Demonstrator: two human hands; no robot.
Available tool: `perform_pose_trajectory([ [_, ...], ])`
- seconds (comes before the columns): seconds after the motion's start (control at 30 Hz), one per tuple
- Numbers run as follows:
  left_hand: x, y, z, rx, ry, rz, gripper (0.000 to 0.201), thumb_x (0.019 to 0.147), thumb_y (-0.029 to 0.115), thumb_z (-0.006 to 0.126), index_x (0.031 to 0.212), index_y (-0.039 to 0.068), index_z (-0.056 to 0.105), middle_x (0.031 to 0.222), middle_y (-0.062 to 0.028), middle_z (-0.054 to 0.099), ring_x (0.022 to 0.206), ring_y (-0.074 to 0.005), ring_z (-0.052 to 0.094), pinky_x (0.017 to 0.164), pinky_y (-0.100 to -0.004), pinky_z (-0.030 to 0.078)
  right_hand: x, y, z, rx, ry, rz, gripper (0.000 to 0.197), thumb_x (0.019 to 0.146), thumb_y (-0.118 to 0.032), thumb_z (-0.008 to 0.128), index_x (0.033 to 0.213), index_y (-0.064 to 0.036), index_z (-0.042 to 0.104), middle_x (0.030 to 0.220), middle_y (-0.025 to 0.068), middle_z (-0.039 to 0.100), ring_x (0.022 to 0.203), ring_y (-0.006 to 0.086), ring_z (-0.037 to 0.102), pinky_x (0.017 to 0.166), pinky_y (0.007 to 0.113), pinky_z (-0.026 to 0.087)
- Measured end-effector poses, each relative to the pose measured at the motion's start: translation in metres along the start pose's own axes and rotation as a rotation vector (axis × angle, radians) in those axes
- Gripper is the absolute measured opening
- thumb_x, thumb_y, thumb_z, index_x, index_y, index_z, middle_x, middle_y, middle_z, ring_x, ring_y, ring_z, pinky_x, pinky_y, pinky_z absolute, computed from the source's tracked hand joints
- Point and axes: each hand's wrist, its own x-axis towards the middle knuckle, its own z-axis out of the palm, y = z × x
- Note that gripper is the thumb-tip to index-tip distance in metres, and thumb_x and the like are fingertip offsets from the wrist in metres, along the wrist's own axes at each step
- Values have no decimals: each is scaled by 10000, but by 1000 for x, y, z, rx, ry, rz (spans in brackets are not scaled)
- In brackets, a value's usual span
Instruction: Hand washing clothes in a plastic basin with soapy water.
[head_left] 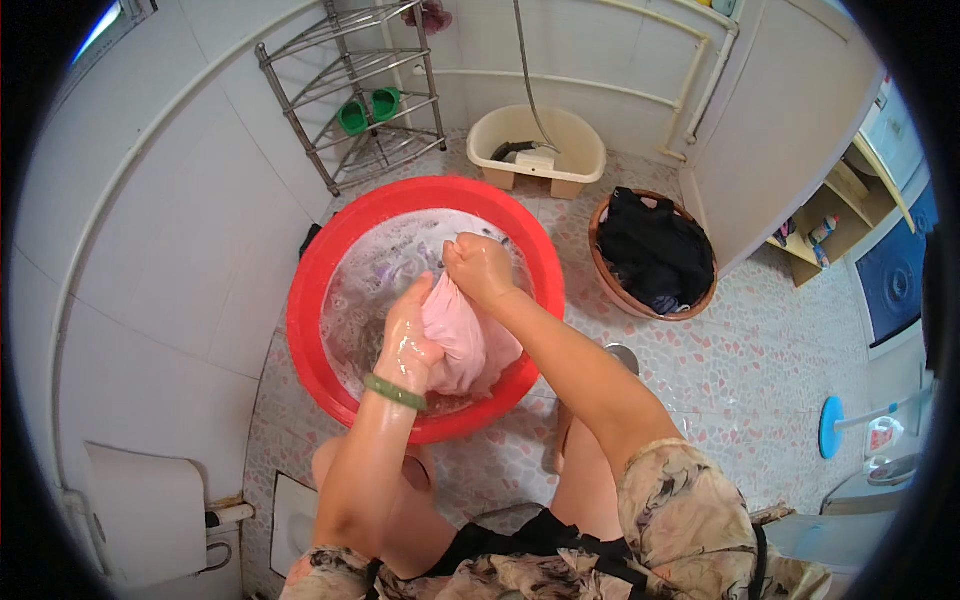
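**Pink cloth getting scrubbed in the red basin**

While both hands are down in the suds, the pink cloth [462,345] sits bunched up over the near-right part of the red basin [310,300], partly lifted out of the soapy water [375,275]. The left hand [408,345], with a green bangle [394,391] on the wrist, is closed tight around the near side of the bundle, fingers wrapped into the fabric. The right hand [480,268] is a fist clamped on the far end of the same cloth, knuckles up, so the fabric runs between the two hands.

Around it: the basin stands on a pebble-pattern floor [760,370] by the white wall on the left. Farther back is a beige tub [537,150], and to its left a metal rack [355,95] with green slippers [367,108] on a shelf. To the right of the basin there's a brown basket [610,285] full of dark clothes [655,250]. A blue brush [832,426] lies far right.
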Motion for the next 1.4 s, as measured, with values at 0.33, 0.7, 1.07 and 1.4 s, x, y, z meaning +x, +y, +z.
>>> perform_pose_trajectory([
  [0.33,11,47,-42,28,-33,93,245,801,287,519,837,45,534,856,-118,572,818,-242,549,749,-395,442,14,-4,-47,660,-363,338,391,791,-348,550,535,-60,480,493,-55,388,438,47,337,389,234,272],
  [0.7,-5,47,-21,843,130,574,179,773,218,577,834,59,523,773,-49,533,746,-151,522,702,-292,430,8,1,-48,878,-197,732,339,783,-324,561,593,-47,512,528,-25,428,467,72,371,405,257,291],
  [1.07,0,34,-16,614,-285,335,208,832,102,464,1014,6,493,967,-62,541,910,-155,515,786,-282,414,10,-34,-53,755,-348,356,195,700,-194,559,670,-4,589,581,96,570,532,153,520,531,310,413],
  [1.4,-34,102,11,-81,-486,604,242,873,228,428,1002,33,485,984,-70,535,929,-193,511,830,-333,415,-56,43,7,66,-1091,24,324,606,-191,592,902,-59,581,901,166,589,852,322,556,747,368,439],
])
